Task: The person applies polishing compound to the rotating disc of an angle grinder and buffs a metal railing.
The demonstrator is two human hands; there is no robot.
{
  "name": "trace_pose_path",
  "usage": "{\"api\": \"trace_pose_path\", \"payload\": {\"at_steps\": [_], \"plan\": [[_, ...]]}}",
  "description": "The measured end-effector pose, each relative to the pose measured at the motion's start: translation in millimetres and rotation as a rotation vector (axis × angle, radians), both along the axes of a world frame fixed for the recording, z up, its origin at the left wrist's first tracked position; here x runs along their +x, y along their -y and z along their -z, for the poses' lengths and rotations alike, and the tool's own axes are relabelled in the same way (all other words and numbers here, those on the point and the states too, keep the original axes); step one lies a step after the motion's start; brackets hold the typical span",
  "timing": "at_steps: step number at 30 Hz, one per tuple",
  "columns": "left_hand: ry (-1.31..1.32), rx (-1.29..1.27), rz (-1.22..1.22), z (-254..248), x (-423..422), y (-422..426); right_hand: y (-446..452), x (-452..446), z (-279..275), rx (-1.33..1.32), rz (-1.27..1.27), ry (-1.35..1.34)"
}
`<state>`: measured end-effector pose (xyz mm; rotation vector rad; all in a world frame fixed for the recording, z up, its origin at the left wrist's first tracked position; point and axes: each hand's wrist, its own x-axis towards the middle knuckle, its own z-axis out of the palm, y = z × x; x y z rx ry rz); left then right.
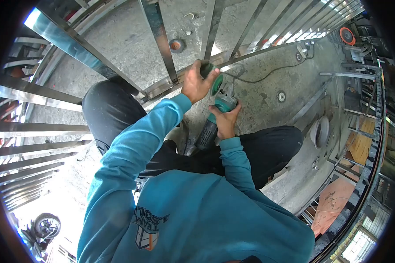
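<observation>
Just above centre, toward one o'clock, I see a teal-and-black angle grinder [224, 104] carrying a round green disc [217, 84], the right grip [226, 122] wrapped round its body. At eleven o'clock from it, the left grip [196, 83] pinches a dark rounded piece [209, 69] near the disc. A shiny barred metal frame [161, 41] stands toward twelve.

right hand [226, 123]: around angle grinder [224, 104] | left hand [197, 83]: holding dark green piece [208, 69]

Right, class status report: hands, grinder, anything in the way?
Right hand gripping angle grinder. Left hand holding dark green piece beside disc. Metal bars close ahead; cable on floor.
</observation>
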<state>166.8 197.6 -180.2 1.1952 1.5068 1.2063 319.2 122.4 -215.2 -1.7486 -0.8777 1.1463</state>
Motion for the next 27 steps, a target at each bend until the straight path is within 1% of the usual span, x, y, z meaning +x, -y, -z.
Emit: {"api": "trace_pose_path", "payload": {"at_steps": [1, 2, 3, 4, 5, 7, 11, 14, 16, 17, 19, 20, 22, 23, 24, 25, 26, 27], "plan": [[-0.001, -0.002, -0.006, 1.6, -0.2, 1.6, 0.2, -0.5, 5.4, 0.021, -0.012, -0.033], [-0.042, 0.024, 0.037, 3.2, -0.5, 2.7, 0.0, -0.2, 10.8, 0.021, -0.020, -0.035], [-0.085, 0.050, 0.081, 7.4, 0.2, 3.5, -0.6, -1.0, 13.7, 0.061, -0.061, 0.027], [-0.058, 0.055, 0.082, 11.6, 2.5, 5.1, 0.0, -1.3, 16.4, 0.099, -0.100, 0.090], [-0.061, 0.053, 0.081, 16.1, 3.0, 4.0, 1.7, -1.0, 19.1, 0.098, -0.100, 0.087], [-0.162, -0.003, 0.118, 14.5, 3.8, -0.4, 4.8, -3.9, 13.1, 0.091, -0.159, 0.056], [-0.227, 0.041, 0.132, 30.1, 3.0, 0.4, 7.9, -9.0, 10.7, 0.043, -0.154, 0.083], [-0.251, 0.021, 0.140, 32.0, 3.1, 0.0, 6.4, -9.8, 14.7, 0.043, -0.115, 0.012], [-0.294, 0.152, 0.068, 39.5, 4.6, -2.0, 7.4, -7.8, 11.2, 0.049, -0.150, 0.188], [-0.289, 0.156, 0.068, 42.6, 5.1, -3.0, 6.9, -5.2, 15.8, 0.053, -0.149, 0.193], [-0.244, 0.044, 0.075, 41.0, 4.3, -1.5, 5.0, -3.2, 22.0, 0.063, -0.128, 0.117], [-0.238, 0.062, 0.074, 41.4, 3.9, -0.6, 3.2, -1.0, 22.6, 0.080, -0.126, 0.125], [-0.132, -0.003, 0.058, 48.7, 6.8, -1.4, -4.9, -1.7, 2.3, -0.006, 0.076, -0.273], [-0.084, -0.057, 0.112, 51.0, 6.2, -0.7, -7.9, 7.2, 9.3, -0.004, 0.155, -0.252], [-0.101, 0.066, 0.017, 77.1, 17.6, 0.9, -13.8, 19.6, 22.9, 0.021, 0.231, -0.238], [-0.049, -0.085, 0.162, 65.4, 11.7, 1.9, -18.0, 28.8, 27.0, 0.014, 0.281, -0.259], [0.177, -0.036, 0.258, 82.3, 12.1, 1.0, -20.7, 34.5, 28.9, 0.052, 0.357, -0.319], [0.248, -0.228, 0.288, 54.0, 12.2, 6.5, -20.8, 39.6, 25.1, 0.035, 0.392, -0.423]]}}
